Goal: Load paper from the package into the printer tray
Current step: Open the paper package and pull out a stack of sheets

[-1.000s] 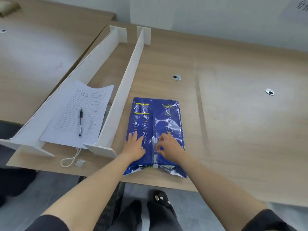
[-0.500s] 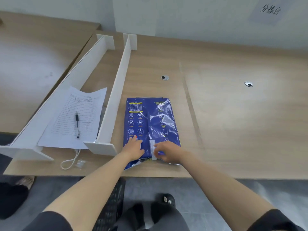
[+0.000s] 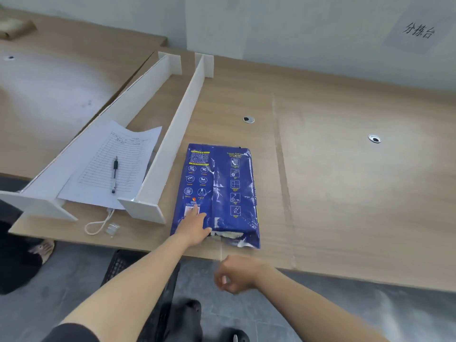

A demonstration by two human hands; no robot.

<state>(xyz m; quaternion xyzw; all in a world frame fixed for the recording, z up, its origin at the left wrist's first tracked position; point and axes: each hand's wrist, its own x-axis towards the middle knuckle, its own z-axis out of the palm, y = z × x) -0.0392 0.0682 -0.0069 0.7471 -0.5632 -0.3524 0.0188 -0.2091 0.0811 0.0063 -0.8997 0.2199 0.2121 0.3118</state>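
A blue paper package (image 3: 222, 188) lies flat on the wooden table (image 3: 345, 193), its near end torn, with white showing in the tear (image 3: 228, 235). My left hand (image 3: 195, 227) rests flat on the package's near left corner, fingers spread. My right hand (image 3: 235, 275) is off the package, in front of the table edge, blurred, with its fingers curled closed; I cannot see anything in it. No printer or tray is in view.
White divider boards (image 3: 172, 149) stand left of the package. Between them lies a printed form (image 3: 113, 166) with a pen (image 3: 115, 174) on it. A white cord (image 3: 98, 224) lies near the table's front edge. Two cable grommets (image 3: 248, 119) sit further back.
My right hand has pulled back from the package's near end toward me, past the table edge. The tear at that end now shows. My left hand stays on the package.
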